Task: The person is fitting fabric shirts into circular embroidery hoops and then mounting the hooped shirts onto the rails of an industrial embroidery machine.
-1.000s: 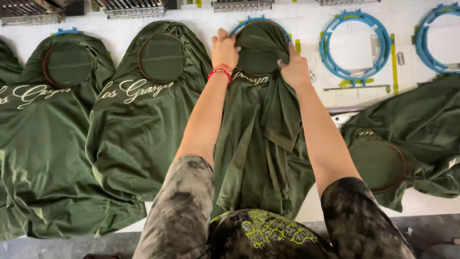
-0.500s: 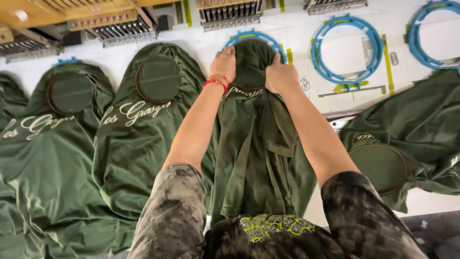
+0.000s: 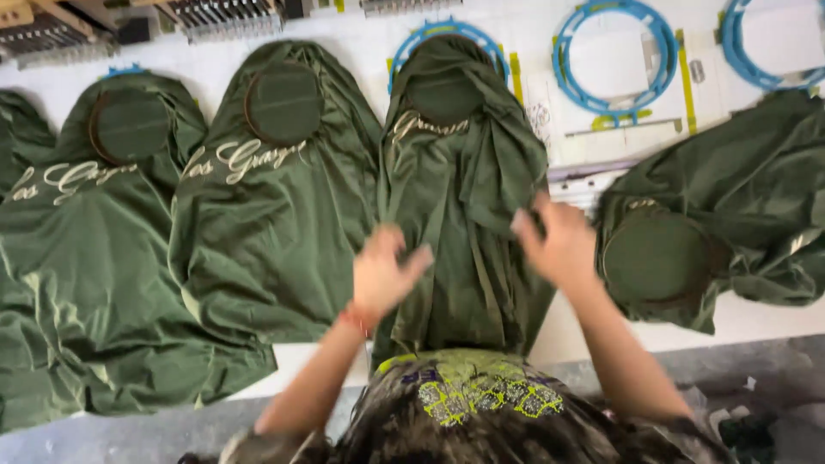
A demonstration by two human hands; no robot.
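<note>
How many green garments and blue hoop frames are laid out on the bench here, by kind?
Dark green garments: 5, namely a far-left garment, a second garment, a third garment, the middle garment under the left hand and right hand, and a right-hand garment.
Blue hoop frames: 3, being the covered hoop, a bare hoop and a corner hoop.
Total: 8

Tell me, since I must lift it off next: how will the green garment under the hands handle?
The green garment is probably floppy: it lies in deep folds and would likely sag. It looks thin and slightly shiny, so probably light and perhaps slippery under the left hand and right hand. Its top seems set in a blue hoop, so it may resist.
</note>
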